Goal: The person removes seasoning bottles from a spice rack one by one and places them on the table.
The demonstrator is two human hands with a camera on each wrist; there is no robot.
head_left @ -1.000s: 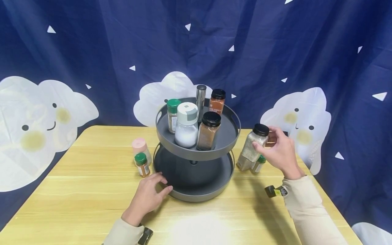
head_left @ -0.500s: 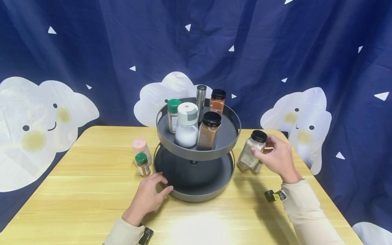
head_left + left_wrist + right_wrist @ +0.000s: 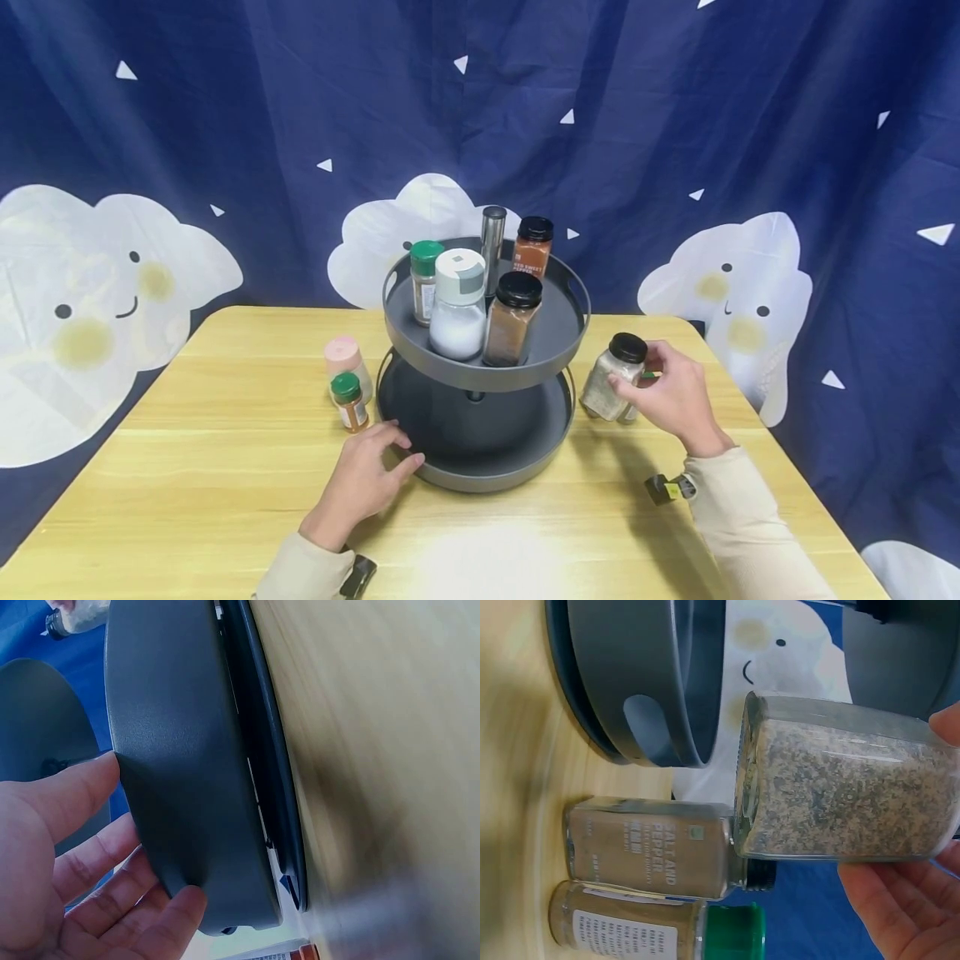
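Observation:
My right hand (image 3: 678, 396) grips a clear square glass jar (image 3: 604, 390) of speckled grey-beige seasoning with a black lid, right of the turntable. In the right wrist view this seasoning jar hangs tilted past the black cap of a salt and pepper jar (image 3: 641, 851). Beside that one stands a green-capped spice jar (image 3: 630, 926); the held jar mostly covers both in the head view. My left hand (image 3: 363, 475) touches the rim of the dark grey lower tray (image 3: 480, 482), thumb and fingers spread along its wall (image 3: 176, 742).
On the upper tray (image 3: 480, 379) stand a green-capped jar (image 3: 425, 292), a white-topped shaker (image 3: 457, 312), a brown spice jar (image 3: 510, 321) and a red sweet pepper jar (image 3: 532, 250) around a metal post (image 3: 492, 250). Left of the turntable are a pink-topped shaker (image 3: 345, 358) and a small green-capped jar (image 3: 349, 404).
My right hand has moved down and slightly left with the seasoning jar, which now covers most of the jars behind it. The left hand stays at the lower tray's rim.

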